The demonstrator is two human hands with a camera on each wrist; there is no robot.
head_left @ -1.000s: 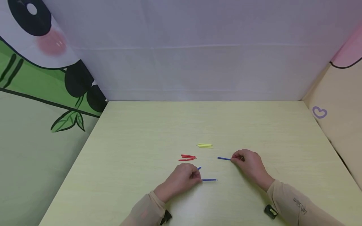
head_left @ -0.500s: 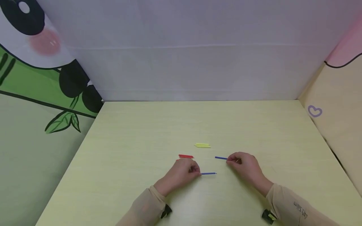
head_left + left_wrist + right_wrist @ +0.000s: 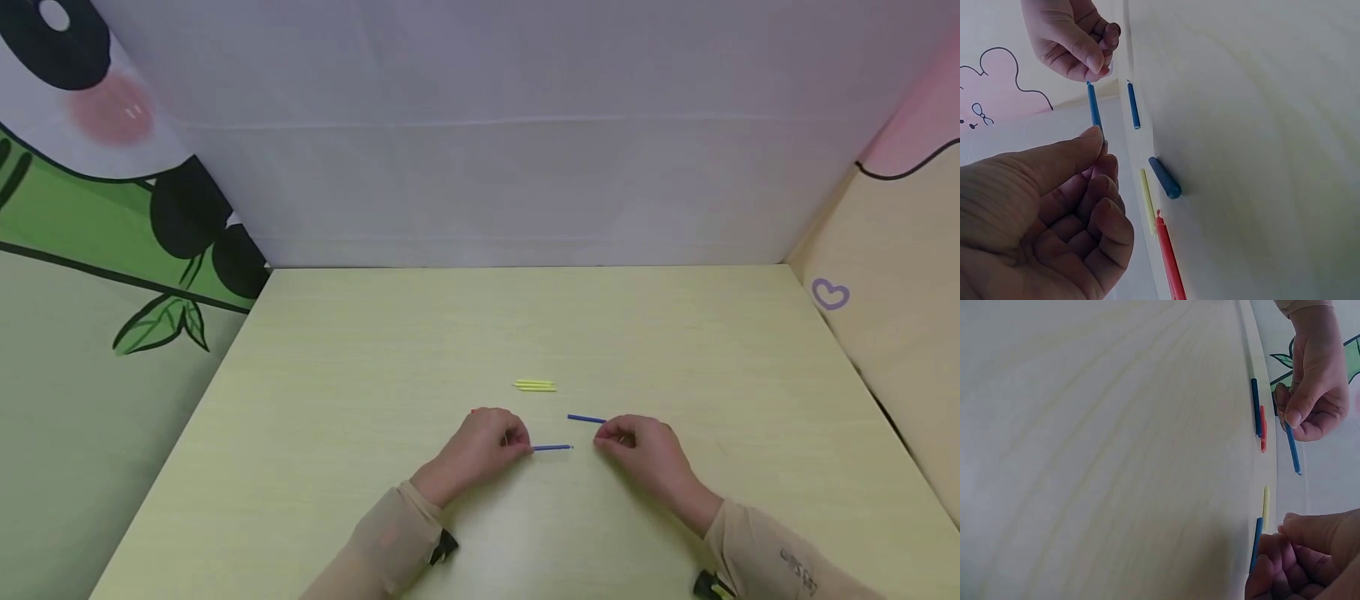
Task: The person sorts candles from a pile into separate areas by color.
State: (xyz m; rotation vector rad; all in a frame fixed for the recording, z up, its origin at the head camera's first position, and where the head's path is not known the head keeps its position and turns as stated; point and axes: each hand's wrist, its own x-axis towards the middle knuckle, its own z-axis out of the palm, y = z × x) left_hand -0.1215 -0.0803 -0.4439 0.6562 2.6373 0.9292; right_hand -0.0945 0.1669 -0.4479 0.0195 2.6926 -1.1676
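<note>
My left hand (image 3: 480,450) pinches a thin blue candle (image 3: 553,447) between thumb and fingers, its wick end pointing right. In the left wrist view this candle is raised above the table. My right hand (image 3: 643,457) has its fingers loosely curled with nothing between them, fingertips just in front of a second blue candle (image 3: 583,417) lying on the table. A third blue candle (image 3: 1165,179) lies on the table near the left hand and is hidden beneath it in the head view. Red candles (image 3: 1263,428) lie beyond the left hand, mostly covered by it in the head view.
Several yellow candles (image 3: 535,386) lie side by side farther back on the pale wooden table (image 3: 375,333). A plain light backdrop (image 3: 487,183) rises behind the table, with printed cartoon panels at left and right. Both sleeves carry a dark wrist strap.
My left hand has lifted the blue candle and moved away from me, covering the red candles. The right hand has let go of its blue candle and drawn slightly toward me.
</note>
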